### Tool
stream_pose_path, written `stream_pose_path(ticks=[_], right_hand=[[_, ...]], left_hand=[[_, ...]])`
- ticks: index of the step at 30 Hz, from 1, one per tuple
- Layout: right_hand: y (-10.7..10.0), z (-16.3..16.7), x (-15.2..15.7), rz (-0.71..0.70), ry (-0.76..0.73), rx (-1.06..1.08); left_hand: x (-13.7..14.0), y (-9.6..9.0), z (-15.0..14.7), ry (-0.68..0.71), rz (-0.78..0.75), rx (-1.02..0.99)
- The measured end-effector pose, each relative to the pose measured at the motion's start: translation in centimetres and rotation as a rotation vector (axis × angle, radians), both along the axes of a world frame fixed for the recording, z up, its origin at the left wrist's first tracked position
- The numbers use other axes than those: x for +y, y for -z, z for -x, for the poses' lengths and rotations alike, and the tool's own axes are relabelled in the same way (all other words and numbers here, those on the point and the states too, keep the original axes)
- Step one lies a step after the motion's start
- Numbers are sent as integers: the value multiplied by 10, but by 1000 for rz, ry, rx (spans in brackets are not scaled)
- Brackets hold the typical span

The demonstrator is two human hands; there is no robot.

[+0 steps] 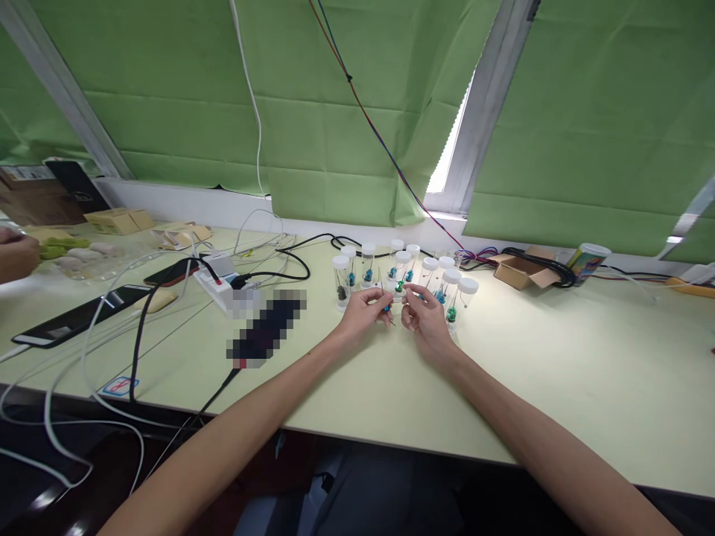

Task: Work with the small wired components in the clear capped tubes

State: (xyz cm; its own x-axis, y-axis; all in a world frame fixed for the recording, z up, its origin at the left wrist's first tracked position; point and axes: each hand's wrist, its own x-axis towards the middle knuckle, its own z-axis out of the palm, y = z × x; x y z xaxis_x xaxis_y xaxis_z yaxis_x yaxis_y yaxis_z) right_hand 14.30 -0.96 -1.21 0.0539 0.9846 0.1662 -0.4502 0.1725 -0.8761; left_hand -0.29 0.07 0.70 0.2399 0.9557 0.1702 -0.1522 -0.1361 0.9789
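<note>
My left hand [366, 309] is closed in a pinch around a small blue piece [386, 306] with thin dark wire; the fingers cover most of it. Close beside it, my right hand [423, 313] is also closed, thumb and fingertips together. A small shiny green piece [400, 286] shows at its fingertips, but I cannot tell whether they hold it or it sits in the tube behind. Around both hands stand several clear tubes with white caps, such as the left one [341, 283] with a dark piece and the right one [461, 301] with a green piece on a wire.
To the left are a white power strip [220, 292] with cables, a pixelated dark object [267, 327] and a dark tablet-like device [81, 316]. Another person's hand [16, 254] is at the far left. An open cardboard box [523, 269] and a printed canister [588, 262] stand back right.
</note>
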Motion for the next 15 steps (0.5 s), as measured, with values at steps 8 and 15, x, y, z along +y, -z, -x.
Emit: stream_pose_path(ticks=[8, 15], right_hand=[[-2, 1, -1, 4, 58, -29], [0, 0, -2, 32, 59, -79]], left_hand=[[1, 3, 1, 9, -4, 5], [0, 1, 1, -12, -24, 27]])
